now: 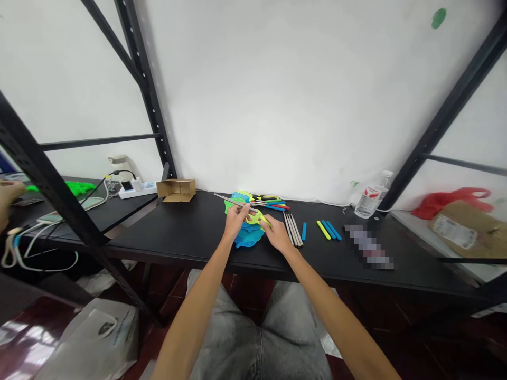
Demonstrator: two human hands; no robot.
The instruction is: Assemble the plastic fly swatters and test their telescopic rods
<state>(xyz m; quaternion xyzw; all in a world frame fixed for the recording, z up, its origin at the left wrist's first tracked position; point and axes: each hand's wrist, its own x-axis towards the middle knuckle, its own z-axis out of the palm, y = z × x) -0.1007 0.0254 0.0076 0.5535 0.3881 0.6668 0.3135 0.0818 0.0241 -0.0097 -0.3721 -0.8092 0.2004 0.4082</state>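
Black desk [158, 227], hands [234, 222] [278, 234] around lime piece [256, 217] and metal rod [227, 199], long axis leftward-away

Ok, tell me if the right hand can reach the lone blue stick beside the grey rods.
Probably yes: the right hand grips a yellow-green piece, but only low grey rods lie between that hand and the blue stick.

Bottle [371, 197], parcel [459, 231] and white bag [87, 348] carry illegible print.

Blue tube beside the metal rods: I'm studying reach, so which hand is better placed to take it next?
Probably right: the right hand is nearer the tube, across the metal rods; the left hand is farther off. Both look occupied.
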